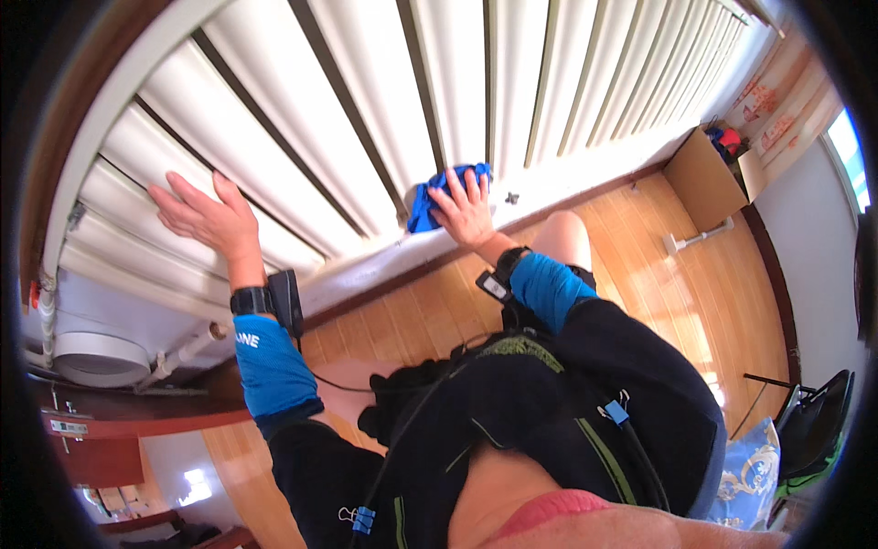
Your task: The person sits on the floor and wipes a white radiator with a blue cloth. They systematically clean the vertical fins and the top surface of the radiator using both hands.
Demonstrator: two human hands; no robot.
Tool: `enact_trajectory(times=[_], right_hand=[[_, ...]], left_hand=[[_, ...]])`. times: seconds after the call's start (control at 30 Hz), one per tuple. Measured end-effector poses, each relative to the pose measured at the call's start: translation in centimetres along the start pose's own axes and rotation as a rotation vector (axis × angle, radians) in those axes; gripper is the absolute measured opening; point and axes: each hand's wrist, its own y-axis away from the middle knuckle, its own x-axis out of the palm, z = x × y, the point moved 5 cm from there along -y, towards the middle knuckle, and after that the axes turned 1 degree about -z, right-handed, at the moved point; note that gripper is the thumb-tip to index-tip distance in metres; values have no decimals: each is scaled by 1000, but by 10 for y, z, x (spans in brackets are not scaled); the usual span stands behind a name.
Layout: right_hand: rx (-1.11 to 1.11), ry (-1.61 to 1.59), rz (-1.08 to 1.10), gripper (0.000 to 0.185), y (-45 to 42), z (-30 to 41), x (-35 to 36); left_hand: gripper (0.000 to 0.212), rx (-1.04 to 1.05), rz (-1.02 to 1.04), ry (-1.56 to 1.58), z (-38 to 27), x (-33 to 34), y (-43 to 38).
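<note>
A white column radiator fills the wall before me, with dark gaps between its columns. My right hand presses a crumpled blue cloth against the lower ends of the columns, fingers spread over it. Part of the cloth is hidden beneath that hand. Farther left, my left hand holds nothing, its fingers apart in front of the leftmost columns. Whether it touches the metal I cannot tell. Black straps with small devices circle both wrists, and a cable runs from the left one.
A cardboard box with items inside stands at the right near a patterned curtain. White pipes and a round white container sit low at left. A black chair is at lower right, on the wooden floor.
</note>
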Motion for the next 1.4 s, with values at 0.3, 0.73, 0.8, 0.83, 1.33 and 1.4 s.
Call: enact_trajectory(times=[0.3,0.73,0.8,0.83,1.33,1.4], right_hand=[[-239,90,-289,68,-187,-20,-110],[-213,127,-420,59,-237,-89,-176],[-219,148,-404,63,-196,-98,-149],[-211,137,-412,65,-173,-101,-137],[96,2,-132,63,-28,-121,-69],[65,-27,-291,61,-76,-121,-93]], left_hand=[[67,3,-25,-19,-6,-7,-5],[71,25,2,-22,3,4,2],[70,30,3,-37,3,4,1],[70,35,1,-39,2,4,1],[67,-2,-17,-15,0,-1,0],[68,0,-17,-38,0,-1,0]])
